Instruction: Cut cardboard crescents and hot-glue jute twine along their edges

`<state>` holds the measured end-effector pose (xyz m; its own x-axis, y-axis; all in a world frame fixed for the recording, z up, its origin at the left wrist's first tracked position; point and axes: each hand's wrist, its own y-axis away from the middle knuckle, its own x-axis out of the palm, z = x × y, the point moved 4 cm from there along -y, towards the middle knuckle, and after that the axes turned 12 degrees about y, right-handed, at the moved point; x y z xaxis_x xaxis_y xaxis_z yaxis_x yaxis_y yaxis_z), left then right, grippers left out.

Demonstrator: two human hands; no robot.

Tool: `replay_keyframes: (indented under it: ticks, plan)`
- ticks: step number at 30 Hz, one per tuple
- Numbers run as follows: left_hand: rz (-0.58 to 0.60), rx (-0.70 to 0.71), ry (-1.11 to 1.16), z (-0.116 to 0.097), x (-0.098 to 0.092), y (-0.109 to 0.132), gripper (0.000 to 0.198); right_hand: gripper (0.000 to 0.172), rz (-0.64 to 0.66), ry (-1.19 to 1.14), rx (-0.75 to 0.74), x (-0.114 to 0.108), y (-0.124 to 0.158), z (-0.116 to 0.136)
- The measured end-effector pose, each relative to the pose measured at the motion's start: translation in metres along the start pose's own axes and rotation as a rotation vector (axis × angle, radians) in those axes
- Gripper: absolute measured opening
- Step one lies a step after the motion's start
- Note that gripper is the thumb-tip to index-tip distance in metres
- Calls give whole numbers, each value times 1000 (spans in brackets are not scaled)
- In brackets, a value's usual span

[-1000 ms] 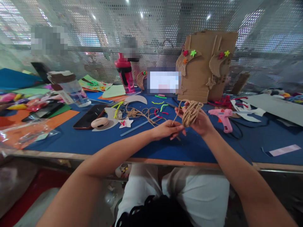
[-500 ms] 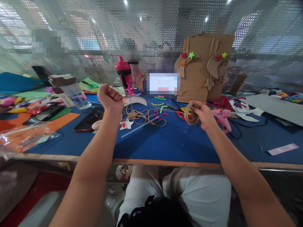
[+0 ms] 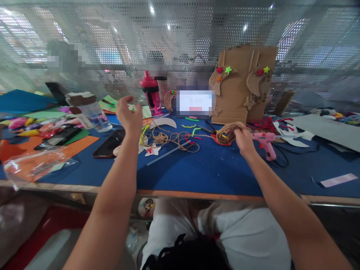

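Note:
My right hand [image 3: 244, 139] grips a looped coil of brown twine [image 3: 226, 133] over the middle-right of the blue table. Raised above the table's left half, my left hand [image 3: 128, 114] has its fingers spread, and I see nothing held in it. Below and right of it lies a loose tangle of twine [image 3: 160, 139]. A white paper star [image 3: 152, 150] with a small red piece on it rests beside the tangle. A white paper crescent [image 3: 168, 122] lies just behind. Partly beneath the coil show red-handled scissors or pliers, whose kind I cannot tell.
A pink glue gun [image 3: 266, 143] lies right of my right hand. Behind stands a cardboard panel [image 3: 234, 99] with twine-covered moons. A clear bottle [image 3: 97, 114], a phone [image 3: 109, 144], a pink bottle [image 3: 150, 92], a blurred screen [image 3: 195, 101] and a glue stick [image 3: 165, 153] are also about.
My left hand has gone from a closed fist to spread fingers. The coil in my right hand has tilted and now sits lower and flatter near the table. The view has shifted slightly.

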<state>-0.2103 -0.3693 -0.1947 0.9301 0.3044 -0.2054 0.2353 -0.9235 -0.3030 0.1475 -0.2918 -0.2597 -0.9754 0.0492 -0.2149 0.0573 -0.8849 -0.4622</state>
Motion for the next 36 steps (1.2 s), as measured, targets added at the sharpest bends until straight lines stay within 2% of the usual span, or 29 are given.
replay_keyframes:
  ticks: [2,4,6,7,8,9,10,12,14,18,22,24,27,30,32,34,36]
  plan:
    - [-62,99,-27,-6,24,8,33,6,41,-11,28,4,2,1]
    - [-16,149,-57,-6,58,19,23,9,86,-43,69,8,5,2]
    - [164,141,-70,1,98,33,32,16,137,-85,109,13,10,3]
    - [267,128,-59,6,117,42,43,18,164,-106,126,15,12,4]
    - [402,106,-27,12,136,51,57,20,191,-127,142,17,15,4]
    - [629,39,66,20,155,62,70,21,218,-148,157,18,17,5]
    - [755,-6,146,26,168,71,76,22,244,-168,171,19,20,6]
    - [833,-75,266,36,184,83,79,22,288,-208,194,20,24,9]
    - [755,-130,362,45,190,85,81,24,319,-249,210,19,28,13]
    - [587,-111,418,49,189,78,85,33,349,-333,230,17,33,24]
    - [613,-80,421,39,182,76,37,38,356,-427,238,13,34,32]
    - [606,-56,445,30,174,76,35,39,312,-422,194,9,31,33]
    - [493,13,529,15,153,70,39,39,172,-334,100,0,24,30]
    - [332,100,643,0,127,57,41,40,54,-101,26,-6,19,24]
    - [228,157,726,-9,107,48,43,39,51,211,-48,-5,20,23]
    - [79,189,847,-15,85,38,42,39,125,514,-137,-1,22,24]
    - [-108,179,948,-17,61,30,40,35,238,633,-200,6,27,26]
